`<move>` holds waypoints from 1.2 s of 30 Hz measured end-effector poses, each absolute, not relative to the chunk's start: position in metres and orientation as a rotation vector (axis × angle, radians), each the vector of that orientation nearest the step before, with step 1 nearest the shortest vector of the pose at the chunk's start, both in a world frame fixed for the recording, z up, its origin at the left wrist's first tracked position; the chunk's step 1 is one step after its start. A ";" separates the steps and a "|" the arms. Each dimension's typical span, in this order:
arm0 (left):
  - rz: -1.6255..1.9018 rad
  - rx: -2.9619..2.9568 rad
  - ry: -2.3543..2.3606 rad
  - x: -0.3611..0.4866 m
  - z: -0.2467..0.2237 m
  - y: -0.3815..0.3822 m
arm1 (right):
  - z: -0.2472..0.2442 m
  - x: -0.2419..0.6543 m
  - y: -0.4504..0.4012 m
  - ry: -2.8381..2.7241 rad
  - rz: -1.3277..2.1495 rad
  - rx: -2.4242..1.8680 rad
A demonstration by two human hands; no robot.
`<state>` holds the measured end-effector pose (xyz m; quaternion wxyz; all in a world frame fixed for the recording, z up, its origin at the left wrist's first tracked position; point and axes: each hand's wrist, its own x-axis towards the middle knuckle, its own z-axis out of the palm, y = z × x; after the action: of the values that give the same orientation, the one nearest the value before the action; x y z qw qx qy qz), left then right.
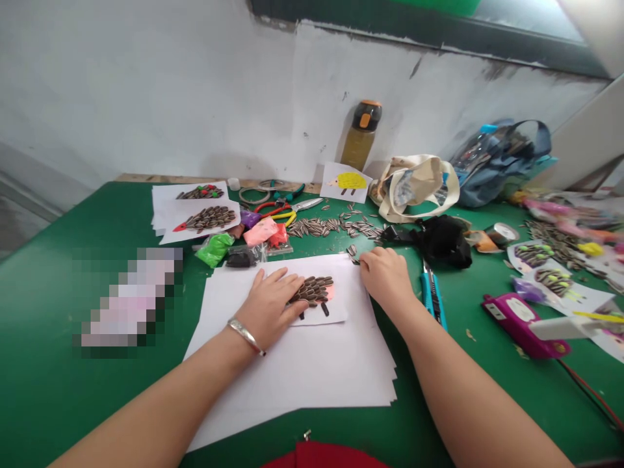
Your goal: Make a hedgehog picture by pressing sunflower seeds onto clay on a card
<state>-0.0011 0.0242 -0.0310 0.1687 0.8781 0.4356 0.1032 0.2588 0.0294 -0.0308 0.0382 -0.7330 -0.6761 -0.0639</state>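
Seed picture point(316, 290) lies on the paper stack point(336, 364); on my feed, the left hand point(272, 304) rests open across it. The right hand point(387, 276) curls beside loose seeds point(351, 251); whether gripping any, I cannot tell.

The seeds point(316, 291) are brown with pale stripes; the paper point(326, 367) is white; the table point(43, 390) green

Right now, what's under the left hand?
The left hand overlaps a small white paper card decorated with striped dark sunflower seeds, lying on larger white paper sheets. Whatever the hand covers can't be seen.
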 end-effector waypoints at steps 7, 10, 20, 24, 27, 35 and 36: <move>0.299 2.511 1.233 0.000 -0.028 0.024 | -0.017 0.246 0.018 -1.894 0.153 -2.114; 0.298 2.519 1.240 0.001 -0.028 0.023 | -0.009 0.235 0.007 -1.867 0.486 -1.895; 0.346 2.533 1.236 -0.003 -0.037 0.025 | -0.013 0.218 0.002 -1.890 0.638 -1.841; 0.342 2.540 1.244 -0.003 -0.037 0.024 | -0.015 0.215 0.003 -1.875 0.608 -1.874; 0.326 2.539 1.245 -0.003 -0.037 0.024 | -0.017 0.214 0.005 -1.843 0.581 -1.899; 0.344 2.539 1.244 -0.002 -0.036 0.023 | -0.022 0.213 0.005 -1.848 0.562 -1.883; 0.340 2.538 1.243 -0.002 -0.036 0.023 | -0.022 0.212 0.005 -1.849 0.566 -1.882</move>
<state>-0.0023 0.0233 -0.0361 0.1470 0.8820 0.4319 0.1183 0.2125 0.0050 -0.0217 0.2197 -0.6805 -0.6685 0.2045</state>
